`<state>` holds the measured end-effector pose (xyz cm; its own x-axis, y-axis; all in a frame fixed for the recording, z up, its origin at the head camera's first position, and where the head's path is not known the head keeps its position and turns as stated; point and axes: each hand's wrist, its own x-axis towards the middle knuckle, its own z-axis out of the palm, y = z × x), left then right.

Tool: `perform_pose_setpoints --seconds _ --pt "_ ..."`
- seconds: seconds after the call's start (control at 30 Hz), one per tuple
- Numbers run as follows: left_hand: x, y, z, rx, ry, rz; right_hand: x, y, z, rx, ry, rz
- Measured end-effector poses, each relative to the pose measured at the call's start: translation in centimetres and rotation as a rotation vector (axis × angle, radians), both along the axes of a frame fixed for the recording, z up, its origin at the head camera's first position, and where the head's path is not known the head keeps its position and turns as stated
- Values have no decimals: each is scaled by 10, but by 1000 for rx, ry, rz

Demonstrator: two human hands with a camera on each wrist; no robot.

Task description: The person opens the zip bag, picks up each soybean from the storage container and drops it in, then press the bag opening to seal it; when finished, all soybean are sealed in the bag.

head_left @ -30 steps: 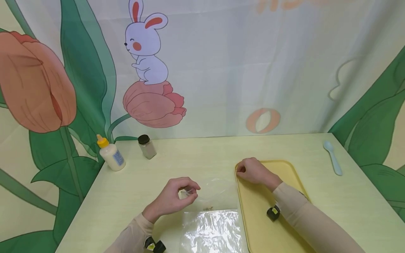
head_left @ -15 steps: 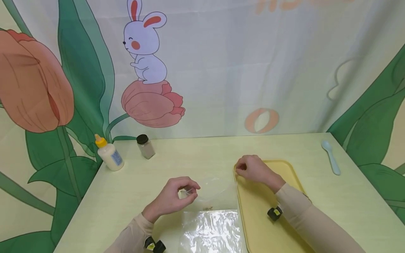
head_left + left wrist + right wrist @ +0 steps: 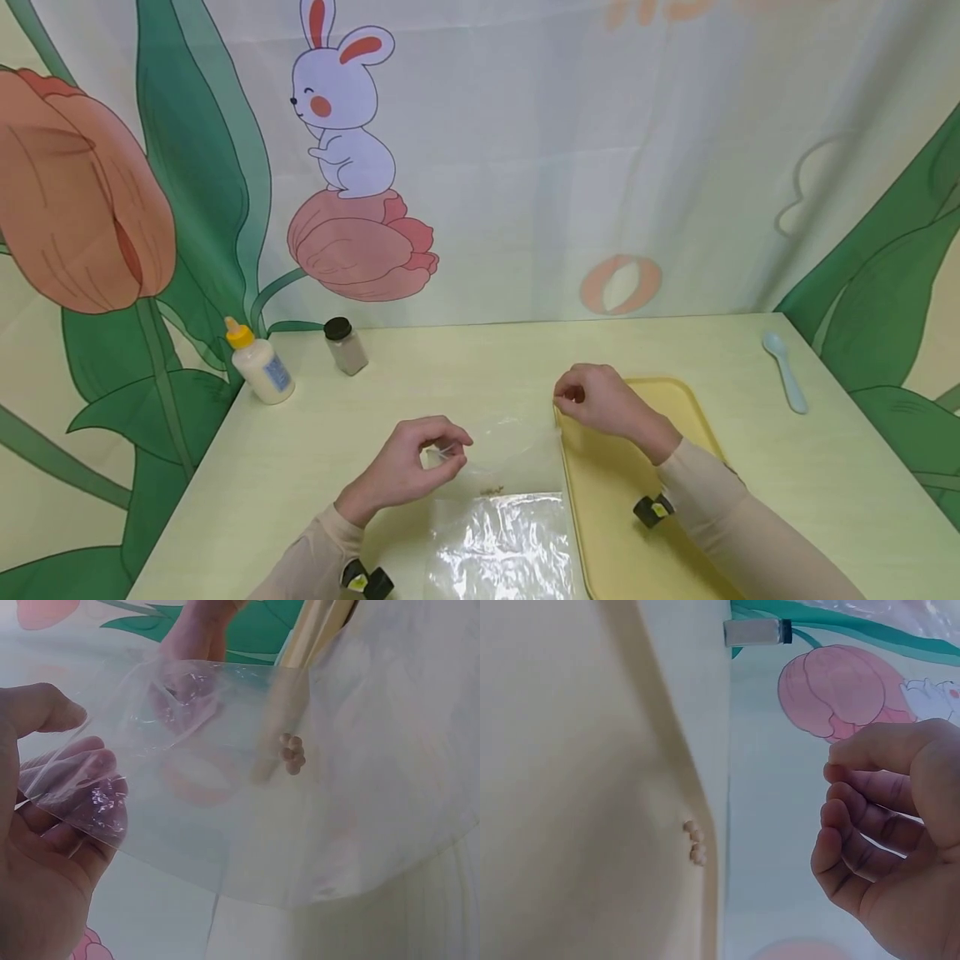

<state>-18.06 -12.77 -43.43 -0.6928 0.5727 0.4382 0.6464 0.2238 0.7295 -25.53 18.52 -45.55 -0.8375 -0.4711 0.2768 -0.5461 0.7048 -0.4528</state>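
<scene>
My left hand holds the mouth of a clear plastic bag, film stretched over its curled fingers and the thumb apart from them. A small cluster of tan balls, like chickpeas, shows through the film in the left wrist view. Over the far left corner of the yellow tray hovers my right hand, fingers curled, thumb tip against the index finger. I cannot tell if something small is between those tips. Several similar tan balls lie by the tray's rim in the right wrist view.
At the back left stand a white bottle with a yellow nozzle and a black-lidded jar. A light blue spoon lies to the right of the tray. A printed curtain hangs behind the table.
My right hand has shifted slightly up and left at the tray's corner. The left hand and the bag stay nearly where they were.
</scene>
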Motion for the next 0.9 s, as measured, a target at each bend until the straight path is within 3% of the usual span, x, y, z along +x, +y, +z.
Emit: perform_pose_setpoints --seconds 0.03,0.27,0.9 --pt "0 0 1 -3 1 2 1 -1 2 -3 7 2" --pt "-16 -10 -23 -32 16 14 10 -4 10 -46 39 14" --pt "-12 -11 -19 -40 13 18 29 -10 27 -149 140 58"
